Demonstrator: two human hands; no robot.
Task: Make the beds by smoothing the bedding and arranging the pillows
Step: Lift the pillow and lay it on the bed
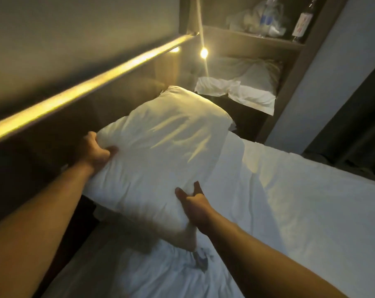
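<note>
A plump white pillow [160, 151] is held above the head end of the bed, against the wooden headboard wall. My left hand [96, 150] grips its left edge and my right hand [193, 203] pinches its lower right edge. White bedding [300, 211] covers the bed to the right and is creased. A rumpled patch of sheet [171, 269] lies below the pillow. A second white pillow [259, 80] and a folded white cloth [236, 92] rest in the open cubby beyond the bed.
A lit strip [85, 91] runs along the headboard wall on the left, with a small spot lamp [203, 53] at its far end. The shelf [246, 37] above the cubby holds crumpled cloth, a plastic bottle [267, 17] and a glass bottle [302, 23]. A dark curtain [358, 117] hangs at right.
</note>
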